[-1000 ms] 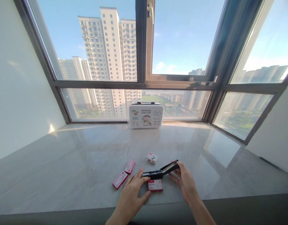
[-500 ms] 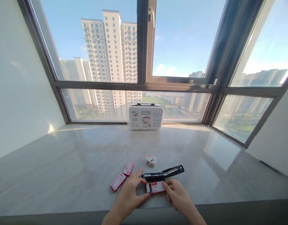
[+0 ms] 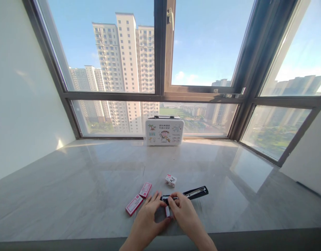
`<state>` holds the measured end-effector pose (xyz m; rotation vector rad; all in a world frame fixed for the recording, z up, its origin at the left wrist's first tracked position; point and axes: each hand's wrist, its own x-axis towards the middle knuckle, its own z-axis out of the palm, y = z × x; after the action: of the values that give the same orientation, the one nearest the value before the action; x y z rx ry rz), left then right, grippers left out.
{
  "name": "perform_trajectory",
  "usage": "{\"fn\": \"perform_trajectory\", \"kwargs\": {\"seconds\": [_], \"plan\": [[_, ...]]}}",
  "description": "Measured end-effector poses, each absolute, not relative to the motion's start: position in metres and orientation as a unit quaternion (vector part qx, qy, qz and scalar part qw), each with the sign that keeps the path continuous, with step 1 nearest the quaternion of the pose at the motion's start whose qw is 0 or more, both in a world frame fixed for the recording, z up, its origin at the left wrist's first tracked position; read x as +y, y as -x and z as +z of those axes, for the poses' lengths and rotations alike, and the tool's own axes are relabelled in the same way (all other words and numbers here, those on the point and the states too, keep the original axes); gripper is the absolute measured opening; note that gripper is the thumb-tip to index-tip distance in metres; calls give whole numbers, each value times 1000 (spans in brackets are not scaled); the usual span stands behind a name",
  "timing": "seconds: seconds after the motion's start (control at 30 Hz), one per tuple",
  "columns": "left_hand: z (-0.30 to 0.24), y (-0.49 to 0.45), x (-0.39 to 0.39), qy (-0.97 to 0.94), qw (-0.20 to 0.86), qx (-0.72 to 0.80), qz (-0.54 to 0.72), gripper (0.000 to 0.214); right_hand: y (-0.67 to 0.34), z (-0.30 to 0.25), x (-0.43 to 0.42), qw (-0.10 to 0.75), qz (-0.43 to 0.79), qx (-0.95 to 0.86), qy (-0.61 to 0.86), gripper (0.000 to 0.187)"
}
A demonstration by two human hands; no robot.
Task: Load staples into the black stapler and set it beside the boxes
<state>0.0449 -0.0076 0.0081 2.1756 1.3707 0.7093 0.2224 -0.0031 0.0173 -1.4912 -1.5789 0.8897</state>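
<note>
Close to the middle of the ledge's [image 3: 92, 198] front edge, a red-and-white box [image 3: 167, 211] is just on the near side of an opened black stapler [image 3: 196, 192]. The left hand [image 3: 149, 217] pinches the box between thumb and forefinger; the right hand [image 3: 186, 212] curls over box and stapler, and what its fingertips grip cannot be told. Left of the left hand, a nearer pink box [image 3: 133, 205] and a farther pink box [image 3: 145, 190] lie end to end. Beyond the stapler sits a small carton [image 3: 171, 181]; by the back edge stands a white case [image 3: 164, 132].
</note>
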Motion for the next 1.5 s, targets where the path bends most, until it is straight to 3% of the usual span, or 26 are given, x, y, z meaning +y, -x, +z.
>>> {"fn": "perform_trajectory", "kwargs": {"seconds": [0.17, 0.3, 0.5, 0.6, 0.7, 0.83, 1.0, 1.2, 1.33, 1.5], "plan": [[6, -44, -4, -798, 233, 488, 267, 32, -202, 7, 9, 431, 402, -573, 569, 37], [-1, -43, -3, -795, 225, 489, 280, 32, -206, 23, 8, 423, 336, -646, 539, 24], [0, -41, -5, -794, 214, 483, 302, 29, -230, 41, -12, 277, 240, -766, 528, 8], [7, -36, -8, -790, 180, 482, 334, 32, -252, 36, -20, 253, 209, -756, 567, 7], [14, -32, -12, -772, 143, 517, 340, 19, -285, 25, -24, 251, 193, -717, 621, 17], [13, -49, -18, -772, 99, 561, 281, 37, -307, 13, -23, 213, 171, -666, 694, 48], [9, -91, -22, -781, 71, 562, 263, 32, -282, 9, -18, 193, 176, -664, 701, 65], [4, -92, -24, -759, 113, 565, 305, 30, -346, -2, -14, 252, 323, -599, 688, 62], [-2, -93, -22, -760, 98, 571, 296, 35, -378, 3, -2, 363, 455, -553, 597, 78], [4, -100, -21, -755, 87, 589, 274, 32, -325, 28, 35, 471, 440, -588, 489, 60]]}}
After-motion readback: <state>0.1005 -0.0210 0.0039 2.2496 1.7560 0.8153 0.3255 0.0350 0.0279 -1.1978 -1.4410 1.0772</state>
